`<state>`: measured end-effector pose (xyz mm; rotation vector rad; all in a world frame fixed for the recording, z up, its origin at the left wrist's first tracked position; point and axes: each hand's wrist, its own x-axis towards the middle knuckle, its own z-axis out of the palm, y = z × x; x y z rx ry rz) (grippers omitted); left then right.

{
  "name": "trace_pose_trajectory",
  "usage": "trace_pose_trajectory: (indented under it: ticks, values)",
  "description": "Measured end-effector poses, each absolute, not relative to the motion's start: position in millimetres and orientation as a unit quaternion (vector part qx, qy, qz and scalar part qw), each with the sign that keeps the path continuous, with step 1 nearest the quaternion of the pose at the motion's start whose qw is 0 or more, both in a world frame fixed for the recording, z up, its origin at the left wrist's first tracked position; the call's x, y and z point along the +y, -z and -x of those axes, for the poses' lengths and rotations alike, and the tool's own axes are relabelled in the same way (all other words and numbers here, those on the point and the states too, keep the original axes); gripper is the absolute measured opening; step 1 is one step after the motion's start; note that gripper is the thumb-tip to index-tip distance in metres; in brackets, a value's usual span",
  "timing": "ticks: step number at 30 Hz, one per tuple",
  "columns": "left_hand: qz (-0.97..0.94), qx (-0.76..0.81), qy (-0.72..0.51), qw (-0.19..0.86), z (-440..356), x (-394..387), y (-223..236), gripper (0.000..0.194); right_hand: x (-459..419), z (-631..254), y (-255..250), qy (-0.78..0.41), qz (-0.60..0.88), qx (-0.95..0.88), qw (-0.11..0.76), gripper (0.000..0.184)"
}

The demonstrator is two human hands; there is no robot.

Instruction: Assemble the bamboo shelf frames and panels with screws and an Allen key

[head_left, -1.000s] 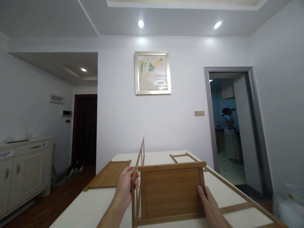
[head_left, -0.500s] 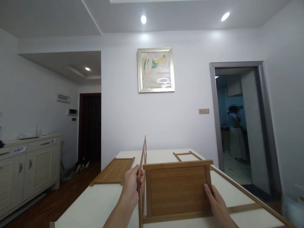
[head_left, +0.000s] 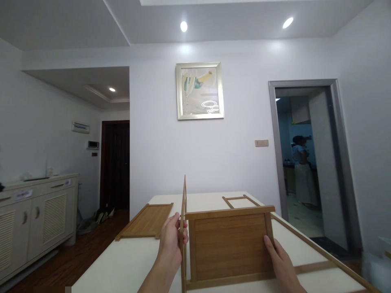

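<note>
My left hand (head_left: 171,241) is closed around the rail of an upright bamboo side frame (head_left: 183,211) that stands on edge on the white table (head_left: 128,260). A bamboo shelf panel (head_left: 229,246) stands upright against that frame. My right hand (head_left: 279,260) grips the panel's right edge, thumb on its face. Both forearms reach in from the bottom.
A second bamboo panel (head_left: 146,220) lies flat at the table's left. A long ladder-like frame (head_left: 308,248) lies flat along the right. A white cabinet (head_left: 33,219) stands at the left wall. A person (head_left: 301,171) stands in the kitchen beyond the doorway (head_left: 305,158). A framed picture (head_left: 200,90) hangs on the wall.
The view has panned right, then steadied. The upright side frame has turned nearly edge-on, and both hands have kept their grips on frame and panel.
</note>
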<state>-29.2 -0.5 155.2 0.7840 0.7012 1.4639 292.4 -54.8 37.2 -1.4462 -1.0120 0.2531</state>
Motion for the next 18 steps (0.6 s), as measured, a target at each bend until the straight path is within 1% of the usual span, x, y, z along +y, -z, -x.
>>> trace_pose_trajectory:
  ticks: [2, 12, 15, 18]
  values:
    - [-0.341, 0.305, -0.634, 0.624, 28.7, -1.2, -155.4, 0.017, -54.9, -292.8, -37.8, -0.113, 0.629, -0.438, 0.632, 0.049]
    - [-0.347, 0.306, -0.634, 0.619, 29.4, -0.3, -153.9, 0.021, -54.7, -292.2, -37.9, -0.117, 0.621, -0.434, 0.642, 0.052]
    - [-0.347, 0.308, -0.635, 0.617, 29.7, -0.4, -154.4, 0.017, -54.6, -292.7, -37.8, -0.116, 0.624, -0.437, 0.638, 0.053]
    - [-0.341, 0.311, -0.637, 0.617, 29.9, -1.2, -155.2, 0.005, -54.4, -292.5, -38.1, -0.121, 0.627, -0.434, 0.635, 0.054]
